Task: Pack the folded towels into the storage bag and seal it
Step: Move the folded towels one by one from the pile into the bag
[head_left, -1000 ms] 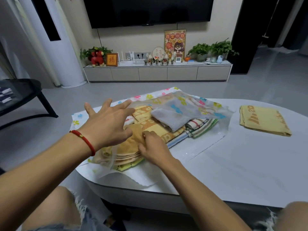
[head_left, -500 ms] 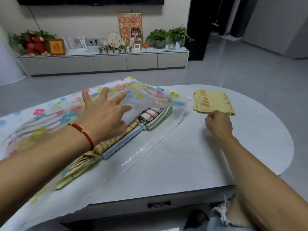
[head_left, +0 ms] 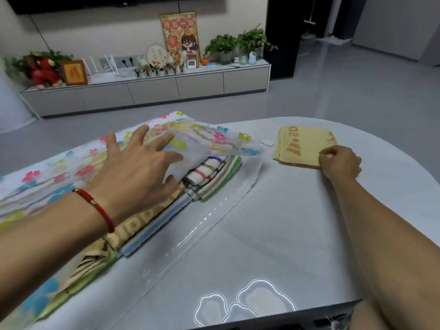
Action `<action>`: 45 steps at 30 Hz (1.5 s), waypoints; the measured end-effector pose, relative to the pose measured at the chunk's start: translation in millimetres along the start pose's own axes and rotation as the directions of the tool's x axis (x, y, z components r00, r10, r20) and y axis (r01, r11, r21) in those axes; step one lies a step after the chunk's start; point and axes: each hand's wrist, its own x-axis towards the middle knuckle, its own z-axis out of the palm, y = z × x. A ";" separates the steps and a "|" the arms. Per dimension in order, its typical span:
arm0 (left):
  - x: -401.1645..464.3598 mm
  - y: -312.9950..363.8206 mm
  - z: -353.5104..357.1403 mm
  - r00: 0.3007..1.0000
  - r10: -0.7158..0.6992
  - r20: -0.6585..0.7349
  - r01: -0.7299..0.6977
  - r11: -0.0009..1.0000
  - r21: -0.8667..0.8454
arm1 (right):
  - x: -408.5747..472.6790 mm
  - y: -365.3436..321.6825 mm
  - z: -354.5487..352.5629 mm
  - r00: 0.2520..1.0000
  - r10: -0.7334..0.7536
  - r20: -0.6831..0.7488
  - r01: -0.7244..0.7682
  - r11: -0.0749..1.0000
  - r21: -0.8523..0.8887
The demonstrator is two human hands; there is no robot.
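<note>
A clear storage bag (head_left: 221,141) printed with coloured flowers lies on the left half of the white table (head_left: 273,234). Inside it sits a stack of folded towels (head_left: 209,172), striped and yellow-patterned, showing at the bag's open mouth. My left hand (head_left: 140,167), fingers spread, lies flat on the bag's upper sheet over the stack. A folded yellow towel (head_left: 302,144) with orange print lies apart at the far right. My right hand (head_left: 340,163) pinches that towel's near right corner, fingers curled.
A small white clip (head_left: 267,142) lies between the bag and the yellow towel. The table's rounded edge runs at the right and front. Beyond it are a grey floor and a low TV cabinet (head_left: 152,89) with plants and ornaments.
My right hand left the stack in the bag, crossed the table to the right and took hold of the yellow towel's corner. My left hand stayed on the bag. The view turned right.
</note>
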 end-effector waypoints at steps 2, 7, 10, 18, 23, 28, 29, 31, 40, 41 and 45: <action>-1.8 -1.2 -0.2 1.000 -0.006 0.002 0.006 1.000 -0.002 | -5.4 -4.0 -7.6 0.995 -0.037 0.091 0.032 0.998 0.051; -14.6 -6.0 -5.0 0.999 -0.037 0.003 0.037 0.999 -0.012 | -41.6 -2.1 -35.6 0.913 -0.054 0.405 -0.010 0.988 0.153; -34.1 -11.1 -7.0 0.998 -0.057 0.035 0.057 0.998 -0.010 | -70.2 0.2 -70.7 0.739 -0.062 0.671 -0.199 0.931 0.306; -102.4 -48.8 -12.5 0.974 -0.161 0.160 0.156 0.987 0.040 | -160.2 4.6 -112.2 0.376 -0.141 0.916 -0.299 0.917 0.264; -111.7 -77.0 -34.1 0.949 -0.239 0.206 0.239 0.971 0.028 | -210.0 -45.7 -114.8 0.184 -0.360 0.915 -0.020 0.929 0.370; -105.1 -90.5 -65.4 0.944 -0.267 0.195 0.266 0.963 0.031 | -284.8 -119.3 -74.7 -0.084 -0.532 0.842 -0.064 0.846 0.529; -104.3 -92.7 -69.6 0.943 -0.271 0.191 0.271 0.962 0.025 | -299.7 -134.1 -62.3 -0.070 -0.586 0.807 -0.124 0.808 0.576; -102.8 -98.1 -76.4 0.942 -0.280 0.186 0.282 0.959 0.015 | -326.7 -167.4 -35.5 0.042 -0.678 0.733 -0.305 0.690 0.656; -103.7 -104.1 -75.4 0.952 -0.272 0.140 0.276 0.961 -0.012 | -397.1 -215.9 48.7 0.224 -0.477 0.850 -0.141 0.847 0.512; -103.9 -103.0 -72.9 0.954 -0.268 0.136 0.272 0.962 -0.011 | -402.2 -217.3 52.8 0.220 -0.482 0.848 -0.190 0.831 0.522; -105.5 -100.4 -66.8 0.961 -0.251 0.118 0.256 0.966 -0.028 | -415.7 -219.8 62.0 0.119 -0.534 0.837 -0.331 0.773 0.541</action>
